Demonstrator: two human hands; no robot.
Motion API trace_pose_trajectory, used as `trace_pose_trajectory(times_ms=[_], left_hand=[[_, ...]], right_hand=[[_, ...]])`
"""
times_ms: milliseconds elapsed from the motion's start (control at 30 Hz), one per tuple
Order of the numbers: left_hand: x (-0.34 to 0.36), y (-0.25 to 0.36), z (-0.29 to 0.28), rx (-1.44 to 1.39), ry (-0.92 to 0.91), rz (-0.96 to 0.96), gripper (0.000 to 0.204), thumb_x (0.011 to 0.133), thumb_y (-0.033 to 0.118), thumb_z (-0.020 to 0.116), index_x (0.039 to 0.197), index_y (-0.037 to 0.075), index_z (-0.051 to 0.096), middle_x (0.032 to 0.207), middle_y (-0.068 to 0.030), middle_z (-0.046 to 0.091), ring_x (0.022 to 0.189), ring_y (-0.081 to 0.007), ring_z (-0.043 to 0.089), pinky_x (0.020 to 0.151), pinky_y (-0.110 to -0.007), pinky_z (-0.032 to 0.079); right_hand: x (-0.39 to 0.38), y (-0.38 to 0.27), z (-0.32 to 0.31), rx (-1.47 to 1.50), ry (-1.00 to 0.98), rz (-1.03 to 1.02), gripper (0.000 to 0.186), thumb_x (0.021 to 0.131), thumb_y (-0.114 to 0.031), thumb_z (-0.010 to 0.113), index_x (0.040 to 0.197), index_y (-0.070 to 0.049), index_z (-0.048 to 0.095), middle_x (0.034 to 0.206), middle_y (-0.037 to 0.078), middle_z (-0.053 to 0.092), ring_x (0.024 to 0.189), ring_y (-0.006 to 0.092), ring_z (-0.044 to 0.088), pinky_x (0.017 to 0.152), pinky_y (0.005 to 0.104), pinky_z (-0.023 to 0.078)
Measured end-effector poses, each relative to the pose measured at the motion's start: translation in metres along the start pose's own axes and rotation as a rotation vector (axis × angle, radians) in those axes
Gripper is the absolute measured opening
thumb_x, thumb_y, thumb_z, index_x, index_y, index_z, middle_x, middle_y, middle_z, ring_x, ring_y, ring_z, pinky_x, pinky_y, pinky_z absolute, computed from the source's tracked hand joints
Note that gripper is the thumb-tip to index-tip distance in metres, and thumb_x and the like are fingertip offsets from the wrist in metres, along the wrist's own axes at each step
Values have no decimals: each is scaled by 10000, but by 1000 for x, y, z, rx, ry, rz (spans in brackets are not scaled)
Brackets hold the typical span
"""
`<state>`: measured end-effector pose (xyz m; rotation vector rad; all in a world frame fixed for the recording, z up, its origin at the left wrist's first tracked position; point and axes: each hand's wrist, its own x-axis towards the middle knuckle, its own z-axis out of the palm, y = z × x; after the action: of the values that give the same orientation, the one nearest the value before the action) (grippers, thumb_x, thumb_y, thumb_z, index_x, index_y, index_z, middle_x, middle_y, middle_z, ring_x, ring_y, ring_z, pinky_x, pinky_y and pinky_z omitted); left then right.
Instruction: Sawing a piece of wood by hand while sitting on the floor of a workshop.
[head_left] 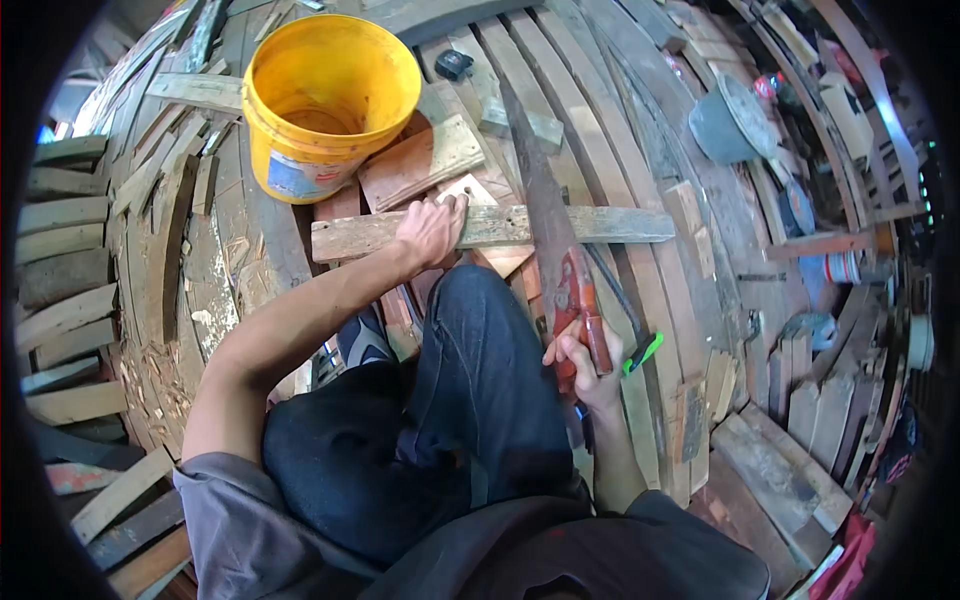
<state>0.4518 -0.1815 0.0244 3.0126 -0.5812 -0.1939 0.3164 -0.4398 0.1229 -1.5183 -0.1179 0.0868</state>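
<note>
A weathered wooden board (360,234) lies crosswise in front of my knee, over several other pieces of wood. My left hand (433,228) grips it left of its middle, fingers wrapped over the far edge. In my right hand (588,362) is the red handle of a handsaw (538,185). Its dark, rusty blade points away from me and crosses the board to the right of my left hand. How deep the teeth sit in the wood, if at all, cannot be made out. Under the board, a pale wood piece (507,258) sticks out near my knee.
A yellow bucket (330,90) stands beyond my left hand. Near it are a black tape measure (453,65) and a nail-holed wood block (425,160). A green-handled tool (643,353) lies beside my right hand. Farther right sits a grey bucket (725,125). Wood offcuts (65,255) line the left side.
</note>
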Motion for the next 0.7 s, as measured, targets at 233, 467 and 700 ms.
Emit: trace_pose_trajectory(times_ms=[233,467,700], left_hand=[[19,20,-51,9,-322,-86,1096,626,660,693,1343,-100,361,1056,-204,619,834,-311,645,724,-392,519],[12,29,-41,113,-66,15,1041,645,734,601,1316,-40,414,1277,-241,422,1162,-428,407,947,-542,369],[7,20,-17,-52,128,89,862,762,712,523,1319,58,443,1304,-212,420,1168,-397,413,1007,-501,344]], right_hand=[[-12,9,-10,-247,1,90,151,829,-27,602,755,-45,472,623,-20,436,536,63,410,501,241,361],[-14,19,-1,-22,93,154,184,828,-47,614,734,-60,457,598,-33,436,501,47,410,460,219,327],[-23,23,-2,80,102,160,163,830,-30,582,736,-59,451,575,-37,431,466,41,413,429,209,318]])
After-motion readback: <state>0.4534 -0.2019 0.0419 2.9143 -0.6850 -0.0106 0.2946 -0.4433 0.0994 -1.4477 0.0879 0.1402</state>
